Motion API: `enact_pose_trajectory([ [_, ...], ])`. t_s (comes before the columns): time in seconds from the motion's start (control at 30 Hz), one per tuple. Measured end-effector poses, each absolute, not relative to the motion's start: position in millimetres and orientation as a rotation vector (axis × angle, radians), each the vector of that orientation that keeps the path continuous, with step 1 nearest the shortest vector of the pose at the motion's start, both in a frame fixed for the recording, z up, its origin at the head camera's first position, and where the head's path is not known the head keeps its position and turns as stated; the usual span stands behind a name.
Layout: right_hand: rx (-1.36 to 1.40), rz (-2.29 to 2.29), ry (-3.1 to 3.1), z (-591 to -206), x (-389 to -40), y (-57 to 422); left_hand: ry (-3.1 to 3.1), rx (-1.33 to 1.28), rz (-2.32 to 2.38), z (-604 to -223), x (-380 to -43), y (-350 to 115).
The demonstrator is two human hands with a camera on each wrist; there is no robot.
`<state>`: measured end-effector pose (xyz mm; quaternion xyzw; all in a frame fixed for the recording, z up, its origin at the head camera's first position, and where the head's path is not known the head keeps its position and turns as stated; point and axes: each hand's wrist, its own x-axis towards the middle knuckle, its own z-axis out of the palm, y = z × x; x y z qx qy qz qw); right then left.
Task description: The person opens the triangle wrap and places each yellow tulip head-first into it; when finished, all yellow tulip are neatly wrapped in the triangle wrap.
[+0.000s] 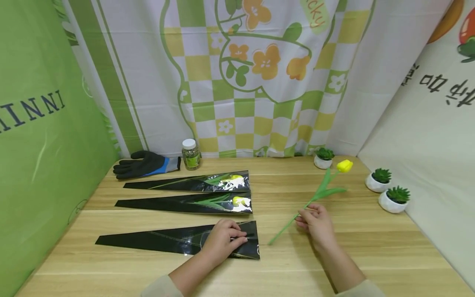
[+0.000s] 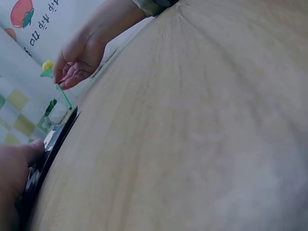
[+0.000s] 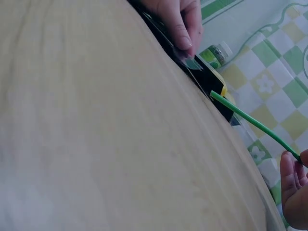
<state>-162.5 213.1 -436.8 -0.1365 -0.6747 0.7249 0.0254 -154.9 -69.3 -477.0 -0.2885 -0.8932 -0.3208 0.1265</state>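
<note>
A yellow artificial tulip (image 1: 345,166) with green leaves slants over the right half of the table, bloom at the far end. My right hand (image 1: 317,225) pinches its green stem (image 3: 255,122) between thumb and fingers; the stem's lower end points toward the nearest sleeve. That black flower sleeve (image 1: 148,241), clear film on its front, lies flat with its wide end to the right. Over the wide end, my left hand (image 1: 224,239) pinches the film between thumb and fingers. Two more black sleeves (image 1: 156,204) lie behind it, each with a yellow tulip inside.
At the back left lie a black and blue work glove (image 1: 146,165) and a jar with a white lid (image 1: 191,154). Small succulents in white pots (image 1: 394,201) stand along the right edge and back right. A patterned curtain (image 1: 241,123) hangs behind the table.
</note>
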Motion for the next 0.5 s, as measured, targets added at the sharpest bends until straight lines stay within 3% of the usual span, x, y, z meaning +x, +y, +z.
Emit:
enact_pose_trajectory([
  [0.5,-0.431,2.270,-1.974,-441,-166,187,-2.582,-0.754,-1.086,-475,-156,-70],
])
